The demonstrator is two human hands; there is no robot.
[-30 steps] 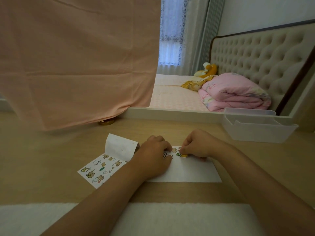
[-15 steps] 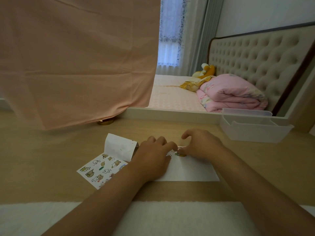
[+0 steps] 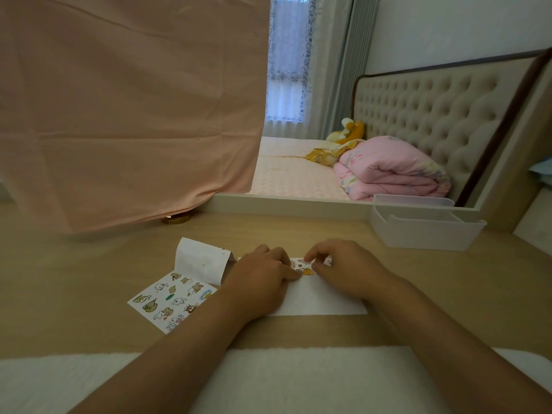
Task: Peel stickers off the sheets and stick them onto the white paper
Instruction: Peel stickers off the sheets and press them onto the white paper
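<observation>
Both hands meet at the far edge of the white paper (image 3: 324,300), which lies flat on the wooden table (image 3: 89,279) in front of the person. The left hand (image 3: 263,279) rests palm-down on the paper's left part, its fingers bent at the knuckles and its forefinger reaching forward so that the tip presses the sheet just beside a small yellow sticker (image 3: 308,272); it grips nothing. The right hand (image 3: 349,270) comes in from the other side with its fingers curled, its thumb tip touching the paper right against the yellow sticker and its forefinger hooked over the row of stickers already along the far edge. Whether thumb and forefinger actually pinch the sticker or only press around it cannot be told. The sticker sheet (image 3: 171,297), printed with small cartoon animals, lies on the table to the left of the paper, partly under the left wrist, with its white flap (image 3: 203,261) folded up at the far end. A clear plastic bin (image 3: 427,231) stands well apart to the right, and a pink cloth (image 3: 119,100) hangs over the table's far left.
</observation>
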